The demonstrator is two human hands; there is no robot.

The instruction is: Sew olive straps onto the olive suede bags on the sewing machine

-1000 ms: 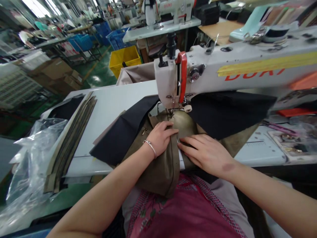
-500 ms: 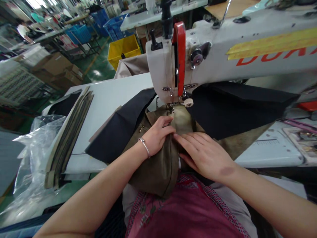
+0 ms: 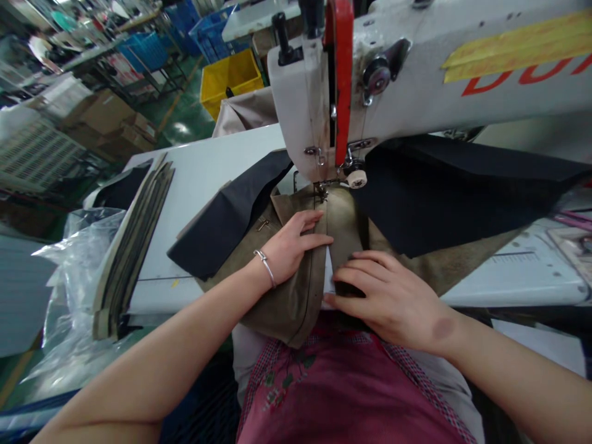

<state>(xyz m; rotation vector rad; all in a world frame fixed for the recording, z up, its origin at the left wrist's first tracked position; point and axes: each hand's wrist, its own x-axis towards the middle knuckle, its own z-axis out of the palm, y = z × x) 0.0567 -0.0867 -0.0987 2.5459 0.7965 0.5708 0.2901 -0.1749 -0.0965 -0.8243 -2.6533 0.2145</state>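
Olive-brown fabric (image 3: 296, 308) with a stitched seam and a small zipper pull (image 3: 263, 225) lies under the presser foot (image 3: 320, 192) of a white sewing machine (image 3: 296, 105). My left hand (image 3: 289, 246), a silver bracelet at its wrist, rests flat on the fabric left of the seam, thumb and fingers apart, just in front of the foot. My right hand (image 3: 383, 290) curls its fingers over the edge of the right-hand fabric panel (image 3: 345, 237); its thumb is lower down. A narrow gap between both panels shows white tabletop. Black lining (image 3: 231, 216) spreads to both sides.
Stacked olive strips (image 3: 134, 246) lie on the left of the white table (image 3: 194, 154), beside clear plastic wrap (image 3: 83, 265). Behind stand a yellow crate (image 3: 231, 80), blue crates (image 3: 143, 52) and cardboard boxes (image 3: 102, 117). Another person (image 3: 41, 49) sits far left.
My right hand has moved away from the left one, toward me and slightly right. The fabric panels have parted, opening a gap between them. The view has shifted closer to the machine.
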